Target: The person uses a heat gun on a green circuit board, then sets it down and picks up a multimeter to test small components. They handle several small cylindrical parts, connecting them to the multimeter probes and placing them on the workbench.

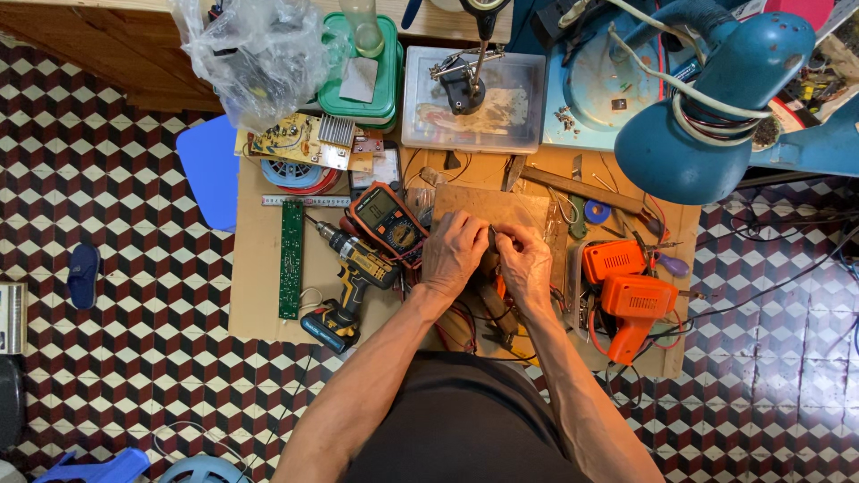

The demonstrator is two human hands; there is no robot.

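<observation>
While I lean over the low bench, the head view shows my left hand and right hand meeting at the middle of the frame, fingertips pinched together on something small. It is too tiny to tell what, maybe a wire end or thin part; both hands are narrow, closed on it. They hover over a brown board, which probably serves as a work surface.

Left of centre: orange-edged multimeter just beside my left hand, within easy reach. Cordless drill lies lower left of it, next to a long green circuit board.

Right of centre: orange soldering gun near my right wrist.

Upper right: blue lamp, shade tilted down toward the bench, likely for light. Top centre: clear plastic box.
</observation>
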